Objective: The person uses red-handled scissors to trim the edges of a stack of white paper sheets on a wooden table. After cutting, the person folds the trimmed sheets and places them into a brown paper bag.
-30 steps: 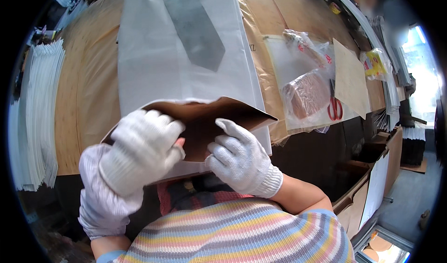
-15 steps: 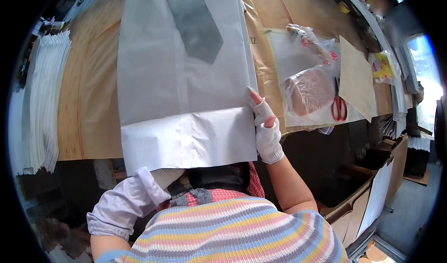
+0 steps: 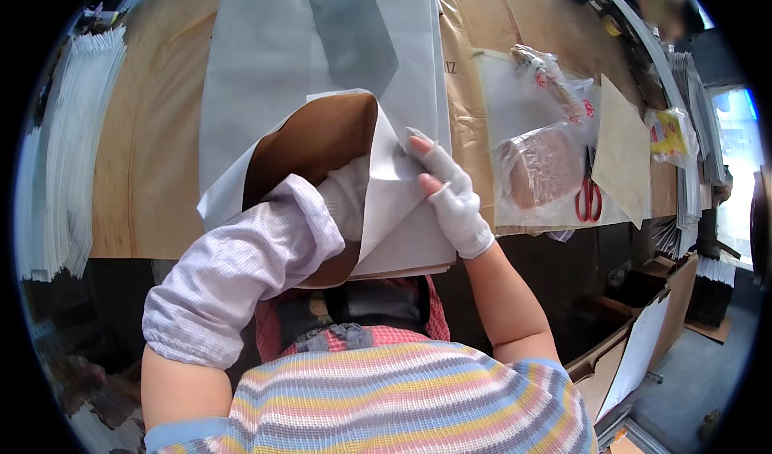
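Observation:
A large white paper bag (image 3: 265, 76) with a brown inside lies on the bench in front of me, over more white sheets. Its near end gapes, and the brown lining (image 3: 314, 136) shows. My left hand (image 3: 346, 197), in a pale knit glove under a checked sleeve cover, reaches into the opening; its fingers are hidden by the paper. My right hand (image 3: 454, 193), in a white glove with bare fingertips, rests at the bag's right fold. Its thumb and forefinger are apart and touch the paper. A dark grey angular plate (image 3: 354, 32) lies on top of the bag.
Right of the bag are red-handled scissors (image 3: 589, 197), a plastic-wrapped pinkish block (image 3: 543, 168) and a beige sheet (image 3: 619, 148). Stacked white paper (image 3: 80, 148) stands at the left. Cardboard boxes (image 3: 635, 317) sit below the bench on the right. Another person is at the far right.
The bag's near end, flat before, is now lifted and spread. My left hand has moved from beneath the near edge up into the opening. My right hand has shifted slightly along the side.

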{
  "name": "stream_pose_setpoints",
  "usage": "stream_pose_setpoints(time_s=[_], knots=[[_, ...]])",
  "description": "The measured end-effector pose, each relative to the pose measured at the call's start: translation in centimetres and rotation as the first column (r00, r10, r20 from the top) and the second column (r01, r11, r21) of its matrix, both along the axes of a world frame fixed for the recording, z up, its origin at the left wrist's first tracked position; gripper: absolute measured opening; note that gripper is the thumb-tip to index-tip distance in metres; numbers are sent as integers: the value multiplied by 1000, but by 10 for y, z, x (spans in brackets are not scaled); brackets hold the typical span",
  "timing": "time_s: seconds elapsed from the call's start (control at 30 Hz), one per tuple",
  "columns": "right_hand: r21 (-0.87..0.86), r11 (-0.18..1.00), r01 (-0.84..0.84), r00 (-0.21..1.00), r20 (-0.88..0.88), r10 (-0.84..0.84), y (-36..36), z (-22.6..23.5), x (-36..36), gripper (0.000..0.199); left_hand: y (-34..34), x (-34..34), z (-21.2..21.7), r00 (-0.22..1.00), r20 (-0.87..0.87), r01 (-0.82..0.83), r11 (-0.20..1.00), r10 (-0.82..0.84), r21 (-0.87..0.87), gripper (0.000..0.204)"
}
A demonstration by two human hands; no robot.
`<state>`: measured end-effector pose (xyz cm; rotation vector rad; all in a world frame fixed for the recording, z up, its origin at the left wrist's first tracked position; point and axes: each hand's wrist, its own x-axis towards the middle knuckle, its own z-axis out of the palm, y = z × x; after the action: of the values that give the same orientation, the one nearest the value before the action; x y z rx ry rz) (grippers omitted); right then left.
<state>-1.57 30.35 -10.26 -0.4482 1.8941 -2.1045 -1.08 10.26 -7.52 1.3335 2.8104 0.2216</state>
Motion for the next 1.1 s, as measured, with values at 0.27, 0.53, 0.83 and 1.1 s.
stream_pose_setpoints(time_s=[0.27, 0.53, 0.83, 1.1], knots=[[633, 735, 243, 772, -585, 249, -20, 7, 1, 80, -45, 10, 61, 982, 52, -94, 715, 180, -692, 63], [730, 568, 381, 712, -623, 323, -35, 6, 4, 68, -48, -40, 24, 894, -98, -407, 703, 437, -583, 59], [734, 499, 460, 690, -650, 320, -43, 3, 6, 60, -44, -42, 9, 851, -61, -473, 710, 522, -522, 58], [720, 499, 483, 672, -670, 316, -48, 6, 7, 57, -57, -32, 3, 946, 47, -297, 918, 320, -262, 64]])
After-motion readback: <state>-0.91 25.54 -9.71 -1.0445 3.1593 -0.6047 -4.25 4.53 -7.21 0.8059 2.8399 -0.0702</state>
